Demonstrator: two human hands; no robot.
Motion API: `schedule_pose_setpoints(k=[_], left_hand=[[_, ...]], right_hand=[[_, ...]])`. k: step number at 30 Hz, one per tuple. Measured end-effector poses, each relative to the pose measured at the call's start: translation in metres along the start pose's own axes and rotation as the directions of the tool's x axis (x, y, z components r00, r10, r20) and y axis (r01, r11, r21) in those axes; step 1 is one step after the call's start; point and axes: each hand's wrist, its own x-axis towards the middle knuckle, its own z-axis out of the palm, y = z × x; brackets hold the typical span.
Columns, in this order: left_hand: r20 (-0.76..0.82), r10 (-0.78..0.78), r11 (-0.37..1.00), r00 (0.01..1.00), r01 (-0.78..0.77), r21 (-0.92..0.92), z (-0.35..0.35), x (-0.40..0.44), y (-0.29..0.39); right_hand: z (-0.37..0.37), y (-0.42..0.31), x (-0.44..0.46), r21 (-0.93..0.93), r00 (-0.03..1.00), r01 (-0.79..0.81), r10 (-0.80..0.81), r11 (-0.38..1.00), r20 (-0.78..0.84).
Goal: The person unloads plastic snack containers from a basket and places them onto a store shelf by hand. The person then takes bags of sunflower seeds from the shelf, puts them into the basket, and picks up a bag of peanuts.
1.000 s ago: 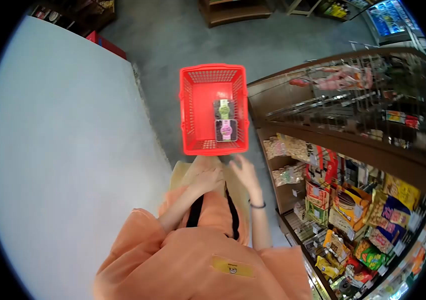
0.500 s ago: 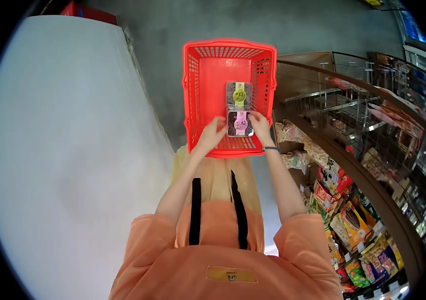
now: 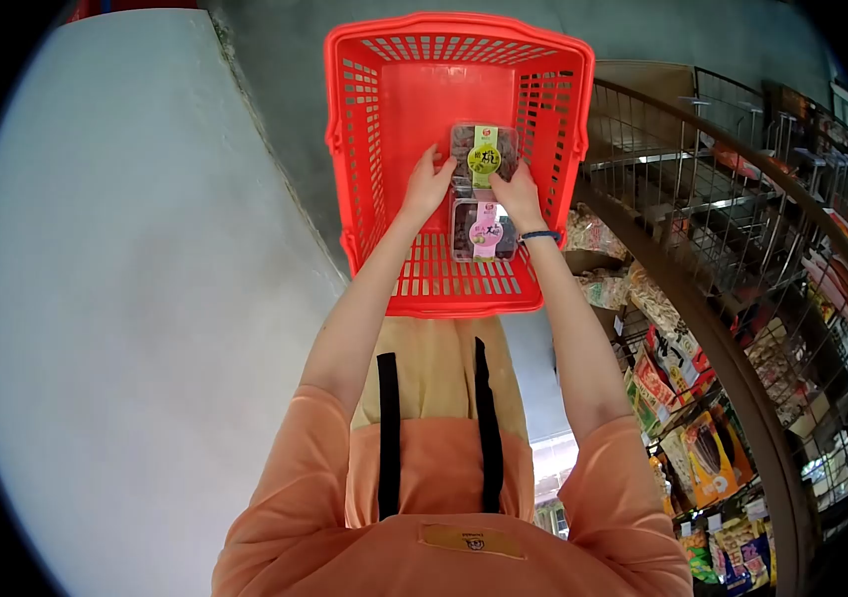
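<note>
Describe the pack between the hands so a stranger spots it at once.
Find the red plastic shopping basket. Toward its right side are two clear plastic packs. Yours, between the left hand and right hand, has a green label; its neighbour's is pink.

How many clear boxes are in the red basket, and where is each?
2. The green-labelled box is between the left hand and right hand; the pink-labelled box is nearer the orange shirt. More could be hidden underneath.
</note>
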Motion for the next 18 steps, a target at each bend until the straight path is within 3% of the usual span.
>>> schedule_pose_setpoints(k=[5, 7, 11, 13, 14, 16, 18], left_hand=[[0.031, -0.034, 0.999, 0.999, 0.033, 0.027, 0.01, 0.006, -0.003], [0.022, 0.069, 0.992, 0.997, -0.071, 0.102, 0.014, 0.013, -0.017], [-0.014, -0.023, 0.997, 1.0, 0.024, 0.07, 0.008, 0.02, -0.031], [0.02, 0.005, 0.996, 1.0, -0.003, -0.089, 0.007, 0.03, -0.042], [0.022, 0.005, 0.996, 1.0, -0.003, -0.084, 0.008, 0.032, -0.049], [-0.044, -0.168, 0.986, 0.985, 0.169, 0.016, 0.002, 0.016, -0.013], [-0.023, -0.16, 0.987, 0.987, 0.16, -0.006, 0.007, 0.013, -0.009]], right_hand=[[0.012, 0.002, 0.0, -0.173, 0.993, 0.028, -0.047, 0.984, -0.105], [0.013, 0.001, -0.001, -0.224, 0.985, 0.055, -0.089, 0.973, -0.146], [0.015, 0.011, 0.019, -0.132, 0.999, 0.03, -0.027, 0.991, 0.025], [0.017, 0.016, 0.028, -0.061, 0.997, -0.016, 0.021, 0.998, 0.07], [0.018, 0.019, 0.032, -0.039, 0.996, -0.045, 0.048, 0.998, 0.081], [0.022, 0.028, 0.041, 0.046, 0.989, -0.077, 0.071, 0.996, 0.132], [0.026, 0.034, 0.043, 0.098, 0.989, -0.032, 0.017, 0.995, 0.147]])
